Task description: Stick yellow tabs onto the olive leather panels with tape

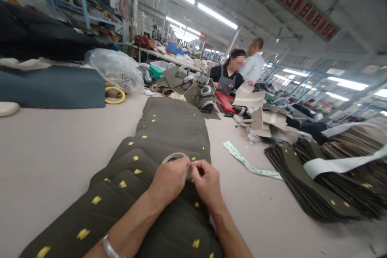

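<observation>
Dark olive fabric pieces (169,129) lie overlapped in a long row down the table, with small yellow tape bits (96,200) stuck on them. Over the middle of the row, my left hand (172,177) is closed, its fingertips pinched on something too small to make out. A roll of tape with a yellow rim (173,155) shows just behind it, partly covered by that hand. My right hand (207,179) meets the left at the fingertips, thumb and forefinger curled together; what they hold is hidden.
Stacked dark strips (314,185) lie at right beside a pale perforated strip (250,165). Olive parts (184,84) are heaped at the back. A yellow ring (115,95), plastic bag (116,68) and dark sheet (51,86) are at left. Two people (226,74) stand beyond the table.
</observation>
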`<state>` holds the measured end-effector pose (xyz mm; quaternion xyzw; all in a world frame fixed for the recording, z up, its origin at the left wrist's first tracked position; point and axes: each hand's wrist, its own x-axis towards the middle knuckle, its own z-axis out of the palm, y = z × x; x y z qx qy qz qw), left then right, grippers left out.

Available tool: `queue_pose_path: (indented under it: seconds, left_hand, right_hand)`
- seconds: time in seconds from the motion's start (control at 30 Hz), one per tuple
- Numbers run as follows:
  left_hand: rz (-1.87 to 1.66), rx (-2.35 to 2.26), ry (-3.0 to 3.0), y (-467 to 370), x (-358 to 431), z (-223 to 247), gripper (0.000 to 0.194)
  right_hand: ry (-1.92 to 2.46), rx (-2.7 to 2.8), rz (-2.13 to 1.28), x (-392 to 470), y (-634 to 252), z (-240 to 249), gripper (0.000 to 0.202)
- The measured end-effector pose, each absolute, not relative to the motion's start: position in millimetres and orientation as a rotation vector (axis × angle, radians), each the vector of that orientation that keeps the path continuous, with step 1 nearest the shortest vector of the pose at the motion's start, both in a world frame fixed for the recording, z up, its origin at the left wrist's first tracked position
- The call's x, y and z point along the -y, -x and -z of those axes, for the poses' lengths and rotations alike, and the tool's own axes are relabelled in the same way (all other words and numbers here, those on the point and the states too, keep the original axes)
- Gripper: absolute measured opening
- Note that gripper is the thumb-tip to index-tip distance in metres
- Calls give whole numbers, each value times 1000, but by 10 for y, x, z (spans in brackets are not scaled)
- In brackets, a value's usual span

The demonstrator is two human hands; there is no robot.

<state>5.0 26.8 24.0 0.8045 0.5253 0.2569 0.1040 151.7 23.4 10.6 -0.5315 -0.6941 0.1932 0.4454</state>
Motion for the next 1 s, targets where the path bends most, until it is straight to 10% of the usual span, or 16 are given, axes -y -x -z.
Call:
queue_pose_path:
  seconds: [0.57,1.0]
  left_hand:
    - [-453,-1643,-2415,-54,-229,-272,17]
    - [-329,-1597,-2456,-70,-246,-241,16]
  right_hand:
    - [1534,1324,-1217,-194,-1947,41,36]
    - [1697,1986,-676,-151,-1802,35,24]
